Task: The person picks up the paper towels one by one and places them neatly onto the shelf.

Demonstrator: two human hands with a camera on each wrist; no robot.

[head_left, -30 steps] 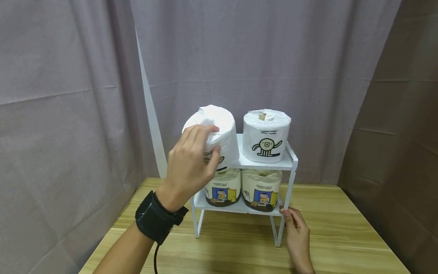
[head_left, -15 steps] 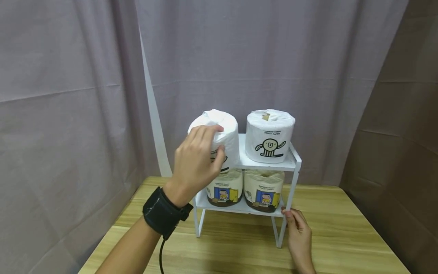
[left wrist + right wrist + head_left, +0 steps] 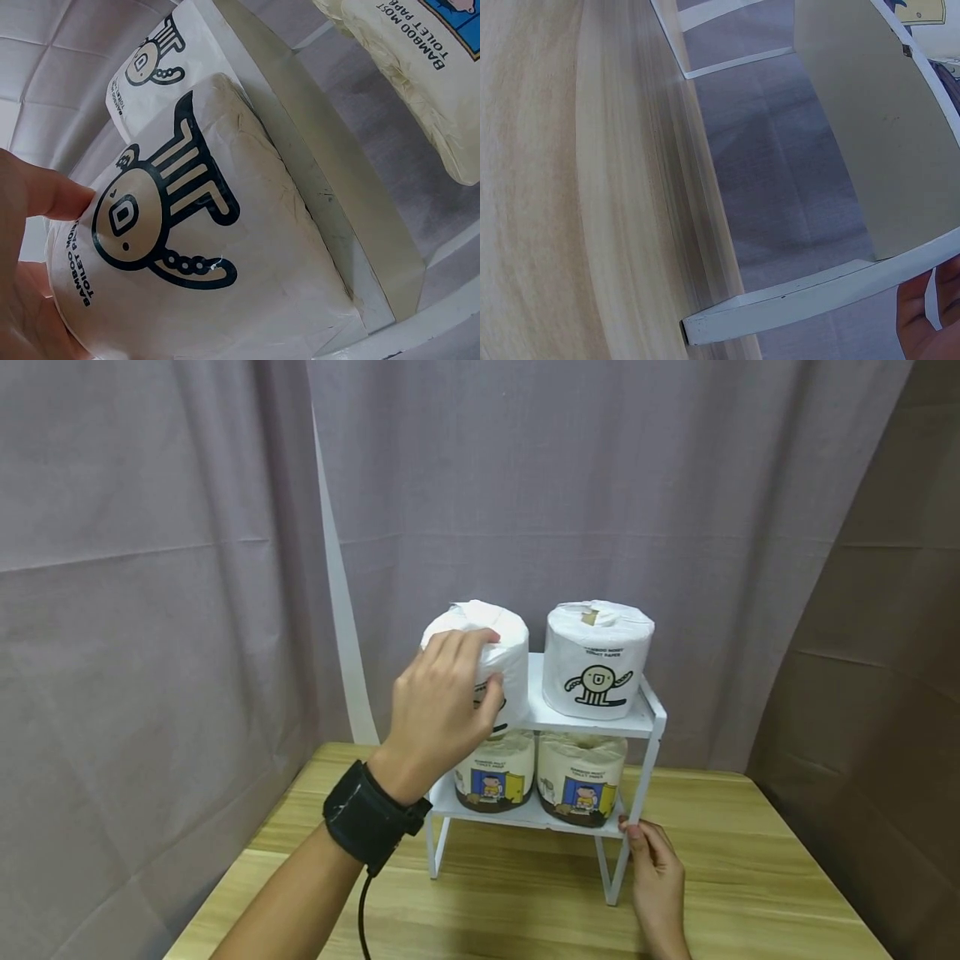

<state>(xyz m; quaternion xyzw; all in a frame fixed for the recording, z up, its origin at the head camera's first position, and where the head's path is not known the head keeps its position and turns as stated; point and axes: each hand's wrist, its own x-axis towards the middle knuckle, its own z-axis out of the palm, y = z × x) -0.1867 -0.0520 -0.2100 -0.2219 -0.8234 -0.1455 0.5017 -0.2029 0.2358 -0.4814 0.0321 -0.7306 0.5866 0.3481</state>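
Note:
My left hand (image 3: 442,697) grips a white wrapped toilet paper roll (image 3: 510,664) from its near left side, thumb on the printed front and fingers over the top. In the left wrist view this roll (image 3: 247,255) stands at the end of the upper shelf. A second white roll (image 3: 598,668) is to its right on the upper tier. Two cream toilet paper rolls (image 3: 495,772) with a blue picture sit side by side on the lower tier of the white rack (image 3: 585,724). My right hand (image 3: 656,877) pinches the rack's right front leg at the lower shelf's corner.
The rack stands on a wood-grain table (image 3: 742,877). Grey curtains (image 3: 600,468) hang behind and at the left, a darker cloth (image 3: 877,693) at the right. A black band (image 3: 371,817) with a cable (image 3: 363,914) is on the left wrist.
The left hand and its roll have come right and slightly down; the roll, tilted earlier, now stands upright on the upper shelf. The right hand keeps its place on the rack.

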